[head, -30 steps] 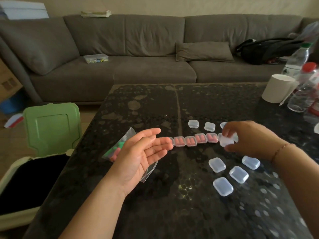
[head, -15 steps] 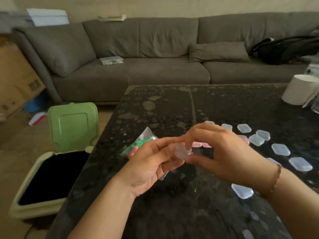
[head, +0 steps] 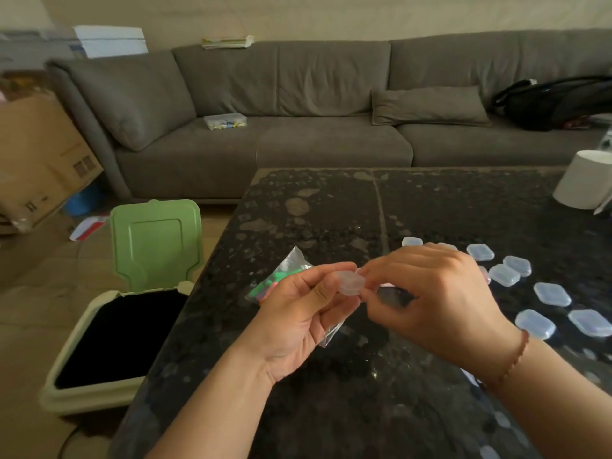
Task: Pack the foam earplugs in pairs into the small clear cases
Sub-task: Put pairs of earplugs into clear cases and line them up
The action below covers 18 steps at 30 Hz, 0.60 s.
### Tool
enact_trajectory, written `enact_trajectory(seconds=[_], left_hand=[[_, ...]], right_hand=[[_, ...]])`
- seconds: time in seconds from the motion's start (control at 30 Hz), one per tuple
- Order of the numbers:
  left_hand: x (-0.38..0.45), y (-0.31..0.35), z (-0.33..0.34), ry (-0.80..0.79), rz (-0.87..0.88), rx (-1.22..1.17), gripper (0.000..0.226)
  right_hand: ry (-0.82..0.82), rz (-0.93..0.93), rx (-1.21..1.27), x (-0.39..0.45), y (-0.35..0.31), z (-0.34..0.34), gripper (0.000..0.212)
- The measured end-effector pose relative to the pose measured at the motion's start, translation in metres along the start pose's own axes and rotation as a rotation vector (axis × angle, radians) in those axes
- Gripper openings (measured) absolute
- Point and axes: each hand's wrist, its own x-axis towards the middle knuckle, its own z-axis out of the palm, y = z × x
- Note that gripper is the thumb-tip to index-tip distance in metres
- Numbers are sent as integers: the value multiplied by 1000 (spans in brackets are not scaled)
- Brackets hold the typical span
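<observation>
A small clear case [head: 350,283] is held above the dark table [head: 331,210] between both hands. My left hand [head: 298,313] pinches its left end with thumb and fingers. My right hand [head: 433,303] pinches its right end. Behind my left hand lies a clear plastic bag [head: 288,270] with green and pink foam earplugs. Several empty clear cases [head: 551,294] lie on the table to the right. The row of filled cases is mostly hidden behind my right hand.
A bin with a raised green lid [head: 155,243] stands open on the floor left of the table. A white cup [head: 584,183] sits at the table's far right. A grey sofa [head: 298,111] runs behind, a cardboard box [head: 36,154] at far left.
My right hand carried a clear case from the row toward my left hand. Both hands now pinch it. The camera view has shifted left.
</observation>
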Motion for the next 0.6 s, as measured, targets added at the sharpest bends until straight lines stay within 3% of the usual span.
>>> enact_trajectory(seconds=[0.23, 0.37, 0.47, 0.53, 0.6], left_hand=[[0, -1, -1, 50, 85, 172, 60], [0, -3, 4, 24, 125, 179, 59], [-3, -2, 4, -79, 85, 0, 69], [-5, -2, 4, -137, 32, -105, 58], [-6, -4, 3, -200, 29, -142, 44]], right_hand=[[-68, 42, -30, 0, -6, 3, 18], [17, 6, -112, -1, -6, 11, 23], [97, 124, 168, -1, -8, 10, 24], [73, 156, 387, 1, -10, 9, 27], [60, 145, 451, 1, -12, 10, 25]])
